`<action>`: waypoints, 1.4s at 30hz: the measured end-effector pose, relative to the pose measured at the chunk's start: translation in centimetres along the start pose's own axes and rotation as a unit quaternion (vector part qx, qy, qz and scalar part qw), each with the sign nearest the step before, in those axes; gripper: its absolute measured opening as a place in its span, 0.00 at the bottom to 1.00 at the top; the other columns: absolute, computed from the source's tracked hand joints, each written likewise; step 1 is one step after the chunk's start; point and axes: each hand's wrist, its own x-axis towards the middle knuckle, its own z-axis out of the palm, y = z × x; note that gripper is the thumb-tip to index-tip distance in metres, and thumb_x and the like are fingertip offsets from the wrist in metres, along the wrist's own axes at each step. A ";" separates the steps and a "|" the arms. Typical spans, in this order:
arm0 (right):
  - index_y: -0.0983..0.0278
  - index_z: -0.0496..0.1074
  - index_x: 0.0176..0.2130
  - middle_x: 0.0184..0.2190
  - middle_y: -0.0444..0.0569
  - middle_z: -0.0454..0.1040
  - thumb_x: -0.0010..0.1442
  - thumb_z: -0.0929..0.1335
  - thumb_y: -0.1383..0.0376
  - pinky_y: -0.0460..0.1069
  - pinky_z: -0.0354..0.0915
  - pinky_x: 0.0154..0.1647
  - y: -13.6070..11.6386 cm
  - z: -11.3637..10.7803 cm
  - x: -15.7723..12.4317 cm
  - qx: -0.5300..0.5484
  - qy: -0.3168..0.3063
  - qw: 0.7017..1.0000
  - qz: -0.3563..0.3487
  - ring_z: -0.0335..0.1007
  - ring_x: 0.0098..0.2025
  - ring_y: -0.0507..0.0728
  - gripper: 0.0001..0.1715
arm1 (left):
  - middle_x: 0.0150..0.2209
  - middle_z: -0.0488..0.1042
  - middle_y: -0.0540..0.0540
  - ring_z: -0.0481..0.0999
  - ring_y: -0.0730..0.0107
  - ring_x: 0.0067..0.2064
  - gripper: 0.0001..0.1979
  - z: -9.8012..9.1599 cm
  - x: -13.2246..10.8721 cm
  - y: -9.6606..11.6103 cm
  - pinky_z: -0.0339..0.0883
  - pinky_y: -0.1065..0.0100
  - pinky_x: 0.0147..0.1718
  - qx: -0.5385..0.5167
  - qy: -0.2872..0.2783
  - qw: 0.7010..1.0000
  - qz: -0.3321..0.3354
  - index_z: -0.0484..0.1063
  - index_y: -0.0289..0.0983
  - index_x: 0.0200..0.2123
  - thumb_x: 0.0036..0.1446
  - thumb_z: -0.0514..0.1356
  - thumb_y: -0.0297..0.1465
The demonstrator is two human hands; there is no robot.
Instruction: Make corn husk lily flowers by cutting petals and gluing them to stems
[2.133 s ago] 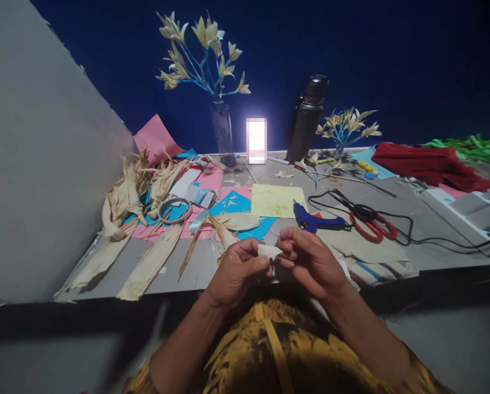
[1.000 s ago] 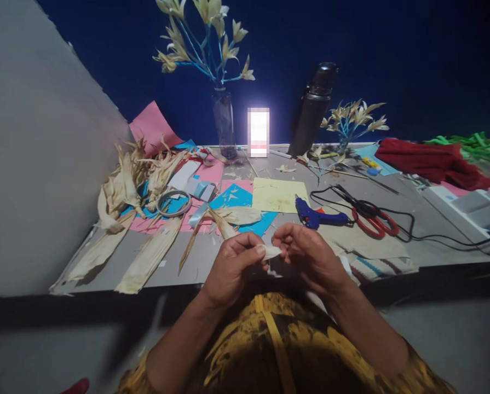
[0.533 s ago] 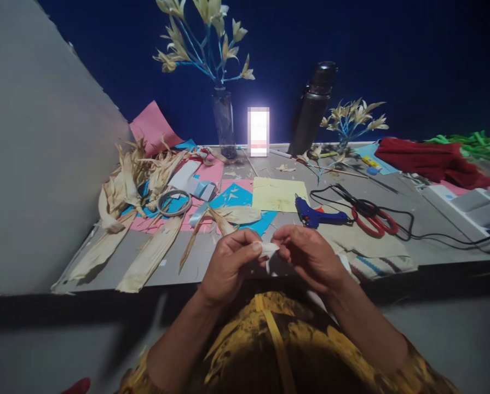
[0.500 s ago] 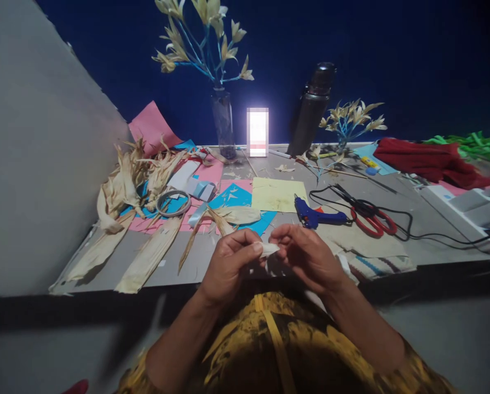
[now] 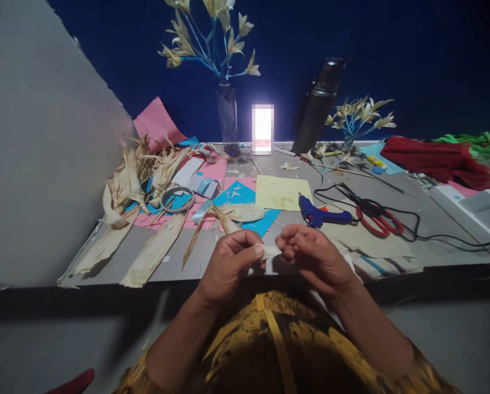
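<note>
The husk piece (image 5: 271, 251) is cream, the glue gun (image 5: 326, 216) blue, the scissor handles (image 5: 375, 233) red.

Both forearms (image 5: 179, 331) slant inward from the bottom of the frame toward its centre. The left hand (image 5: 231, 267) pinches, thumb pressed over curled fingers; the right hand (image 5: 319, 264) faces it close by, fingers loosely bent.

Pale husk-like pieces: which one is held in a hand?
The small whitish piece pinched in the left hand, pointing toward the right hand. The long strips and heaped husks lie to the left, touched by neither hand.
</note>
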 end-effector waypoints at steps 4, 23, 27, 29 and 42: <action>0.66 0.76 0.33 0.24 0.42 0.71 0.47 0.79 0.58 0.42 0.57 0.22 0.8 0.9 0.0 -0.085 0.016 0.996 0.000 0.60 0.22 0.47 0.18 | 0.22 0.71 0.50 0.67 0.75 0.25 0.08 -0.1 -0.1 -0.4 0.59 0.73 0.26 0.066 0.009 0.998 0.005 0.71 0.34 0.25 0.53 0.66 0.30; 0.65 0.73 0.29 0.22 0.42 0.67 0.48 0.76 0.65 0.44 0.60 0.26 1.7 1.0 0.6 0.014 -0.004 1.000 -0.011 0.61 0.24 0.49 0.09 | 0.21 0.71 0.50 0.69 0.76 0.25 0.12 0.8 0.6 -0.6 0.63 0.75 0.27 -0.105 0.065 0.990 -0.069 0.71 0.33 0.25 0.47 0.70 0.32; 0.66 0.75 0.31 0.24 0.43 0.68 0.51 0.75 0.61 0.43 0.58 0.25 1.3 0.8 1.0 0.003 0.008 1.000 -0.026 0.57 0.24 0.48 0.11 | 0.22 0.71 0.50 0.69 0.76 0.24 0.11 0.5 0.9 -0.3 0.62 0.75 0.25 -0.088 0.054 0.992 -0.067 0.72 0.33 0.26 0.49 0.69 0.33; 0.66 0.76 0.34 0.28 0.46 0.72 0.53 0.75 0.58 0.44 0.61 0.28 1.3 0.9 1.1 -0.046 0.021 0.998 -0.030 0.62 0.26 0.49 0.14 | 0.22 0.72 0.50 0.68 0.77 0.23 0.11 0.6 0.9 -0.4 0.62 0.76 0.25 -0.061 0.049 0.995 -0.069 0.72 0.33 0.26 0.50 0.68 0.33; 0.65 0.75 0.34 0.30 0.47 0.74 0.53 0.76 0.58 0.44 0.59 0.26 1.7 0.4 1.7 -0.068 0.017 0.997 -0.032 0.64 0.27 0.49 0.14 | 0.20 0.71 0.51 0.67 0.78 0.21 0.10 -0.4 1.6 0.0 0.60 0.75 0.22 -0.041 0.063 0.995 -0.067 0.71 0.34 0.26 0.51 0.68 0.33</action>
